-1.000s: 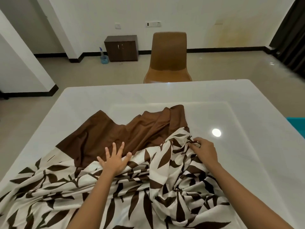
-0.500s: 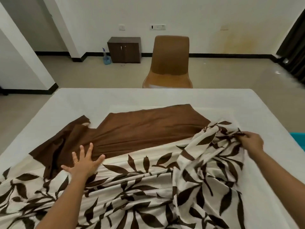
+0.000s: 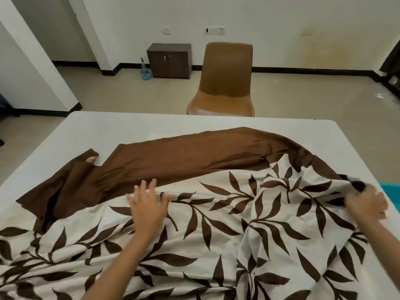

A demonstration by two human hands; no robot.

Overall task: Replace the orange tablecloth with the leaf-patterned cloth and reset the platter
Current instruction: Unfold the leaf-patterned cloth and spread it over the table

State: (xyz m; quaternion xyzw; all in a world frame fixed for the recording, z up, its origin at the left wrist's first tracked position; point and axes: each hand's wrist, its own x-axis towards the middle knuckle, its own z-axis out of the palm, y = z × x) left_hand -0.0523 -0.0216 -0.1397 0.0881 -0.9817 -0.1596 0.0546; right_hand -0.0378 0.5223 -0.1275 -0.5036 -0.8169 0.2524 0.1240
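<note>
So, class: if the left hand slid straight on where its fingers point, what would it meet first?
Probably the brown band of the leaf-patterned cloth, right ahead of the left hand.

One wide-angle camera, worn on the person's head, gives the only view. It looks forward and down from the near side of the white rectangular worktop [image 3: 108, 135], close above the cream leaf-printed cloth [image 3: 216, 245] that fills the lower frame. The worktop's left and right edges run off the frame's sides. Beyond its far edge, the tan moulded plastic chair [image 3: 227, 72] and white back wall [image 3: 259, 18] stand further off.
</note>
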